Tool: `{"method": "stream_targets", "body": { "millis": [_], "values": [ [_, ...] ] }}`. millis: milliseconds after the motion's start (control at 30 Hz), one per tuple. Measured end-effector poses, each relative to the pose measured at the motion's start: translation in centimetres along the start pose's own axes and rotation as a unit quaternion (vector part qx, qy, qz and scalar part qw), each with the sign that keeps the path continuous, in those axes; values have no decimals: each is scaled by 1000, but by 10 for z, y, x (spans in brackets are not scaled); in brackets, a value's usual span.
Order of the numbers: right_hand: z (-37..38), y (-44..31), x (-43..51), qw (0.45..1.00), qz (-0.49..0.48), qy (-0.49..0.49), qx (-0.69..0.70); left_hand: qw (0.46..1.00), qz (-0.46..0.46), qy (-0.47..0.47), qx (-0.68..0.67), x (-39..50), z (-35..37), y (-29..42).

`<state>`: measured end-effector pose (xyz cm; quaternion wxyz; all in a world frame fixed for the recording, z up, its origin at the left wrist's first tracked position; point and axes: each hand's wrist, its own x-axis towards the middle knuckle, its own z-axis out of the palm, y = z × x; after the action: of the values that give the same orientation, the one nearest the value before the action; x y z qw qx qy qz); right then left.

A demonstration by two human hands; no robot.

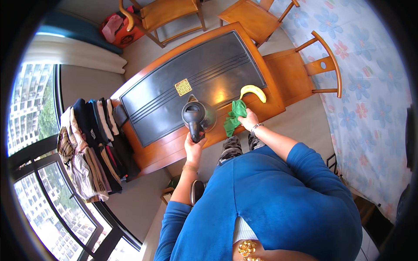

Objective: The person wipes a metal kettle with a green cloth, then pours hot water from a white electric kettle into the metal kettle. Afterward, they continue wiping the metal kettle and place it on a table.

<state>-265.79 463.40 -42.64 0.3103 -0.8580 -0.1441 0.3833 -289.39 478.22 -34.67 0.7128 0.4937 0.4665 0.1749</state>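
My left hand [194,148] grips the black handle of an electric kettle [195,112], whose lid faces up and whose spout points away from me. Its rounded body shows partly to the right of the lid; I cannot tell whether its bottom touches the table. In my right hand [249,120] is a crumpled green cloth [234,119], bunched near the table's front edge. Just beyond the cloth lies a yellow banana [254,92], partly on the wooden border. A gold-patterned square [183,87] rests flat on the black panel past the kettle.
The wooden table [169,153] has a dark, grooved inset panel [215,70]. Wooden chairs [287,76] stand at its right and far sides. Hanging clothes [94,143] crowd the left end, beside windows [36,107]. A flowered curtain [362,88] hangs on the right.
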Motion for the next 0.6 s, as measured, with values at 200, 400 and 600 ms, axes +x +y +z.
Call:
{"method": "stream_targets", "body": {
  "millis": [200,400,600],
  "values": [
    [21,14,14,999,7,-49,6,998,-47,16,42,0,-14,-20],
    [-7,27,5,963,-55,-67,-255,998,-49,10,26,-10,-10,-36],
    [-70,71,15,958,30,44,-283,999,-39,11,-19,-20,5,-43]
  ]
}}
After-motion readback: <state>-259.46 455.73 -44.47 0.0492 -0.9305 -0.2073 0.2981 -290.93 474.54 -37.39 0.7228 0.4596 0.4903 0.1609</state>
